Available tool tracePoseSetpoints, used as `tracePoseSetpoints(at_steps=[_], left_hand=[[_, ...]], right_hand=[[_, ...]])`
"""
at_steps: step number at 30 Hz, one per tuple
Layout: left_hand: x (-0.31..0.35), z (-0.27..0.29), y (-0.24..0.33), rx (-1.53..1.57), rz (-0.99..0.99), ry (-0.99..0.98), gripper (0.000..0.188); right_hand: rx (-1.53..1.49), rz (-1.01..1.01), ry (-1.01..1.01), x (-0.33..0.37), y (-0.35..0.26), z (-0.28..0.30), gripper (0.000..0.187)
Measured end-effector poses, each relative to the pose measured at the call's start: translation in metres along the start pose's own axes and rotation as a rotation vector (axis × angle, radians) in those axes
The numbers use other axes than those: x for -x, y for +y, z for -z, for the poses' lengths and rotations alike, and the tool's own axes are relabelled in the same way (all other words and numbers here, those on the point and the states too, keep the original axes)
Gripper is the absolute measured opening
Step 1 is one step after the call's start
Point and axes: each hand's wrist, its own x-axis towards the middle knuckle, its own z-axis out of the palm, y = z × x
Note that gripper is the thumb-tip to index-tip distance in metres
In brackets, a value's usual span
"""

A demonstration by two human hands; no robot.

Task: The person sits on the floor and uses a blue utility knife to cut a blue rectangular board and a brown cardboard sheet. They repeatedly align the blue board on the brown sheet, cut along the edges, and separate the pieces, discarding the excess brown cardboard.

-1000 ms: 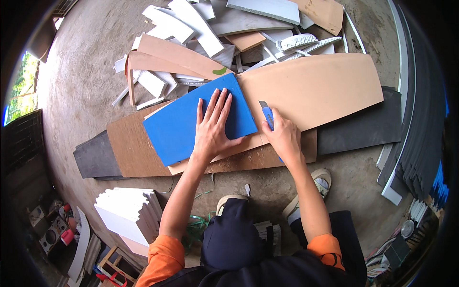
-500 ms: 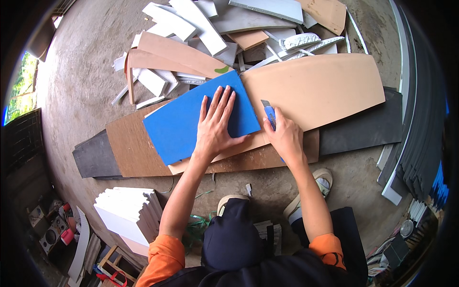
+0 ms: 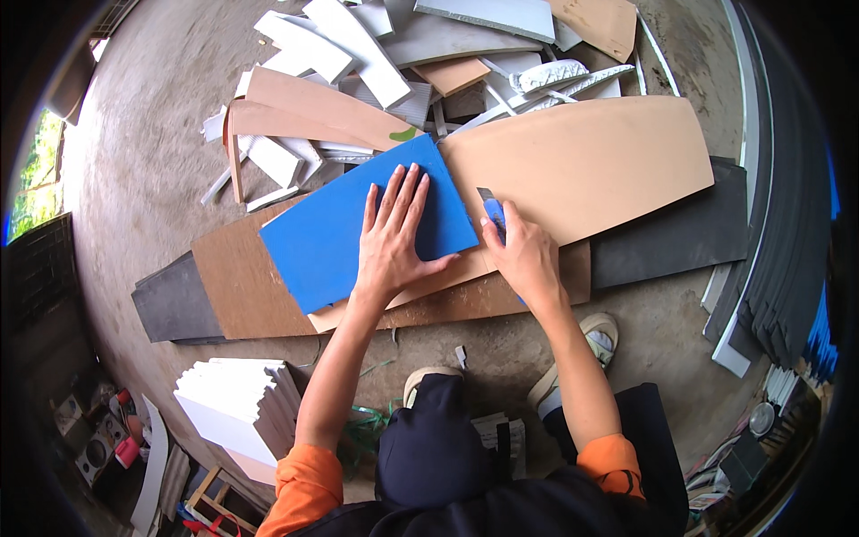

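Note:
My left hand (image 3: 391, 234) lies flat with fingers spread on a blue rectangular board (image 3: 309, 242), pressing near its right half. Under the blue board is a large beige foam-like sheet (image 3: 591, 166) with a curved far edge. My right hand (image 3: 526, 259) is closed round a blue utility knife (image 3: 494, 211), its blade out and pointing away from me, just right of the blue board's right edge. Whether the blade touches the sheet I cannot tell. A brown board (image 3: 234, 279) lies beneath the beige sheet, with dark grey sheets (image 3: 684, 219) at the bottom.
Beyond the sheets lies a heap of white and beige offcuts (image 3: 376, 63). A stack of white pieces (image 3: 237, 403) stands at the near left. Long dark strips (image 3: 761, 233) line the right side. My shoes (image 3: 598, 342) are close to the brown board's near edge.
The whole view has shifted slightly to the left. Both hands and the knife keep nearly the same place against the blue board.

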Motion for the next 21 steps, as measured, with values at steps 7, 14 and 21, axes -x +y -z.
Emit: tracePoseSetpoints(at_steps=[7, 14, 21], left_hand=[[0.051, 0.005, -0.039, -0.103, 0.308, 0.477, 0.054], [0.131, 0.013, -0.084, 0.267, 0.858, 0.557, 0.046], [0.144, 0.012, -0.094, 0.495, 0.892, 0.594, 0.046]], right_hand=[[-0.153, -0.102, 0.005, 0.003, -0.001, 0.001, 0.019], [-0.449, -0.066, 0.089, 0.010, 0.002, -0.013, 0.019], [-0.419, -0.105, 0.034, 0.008, -0.004, -0.014, 0.016]])
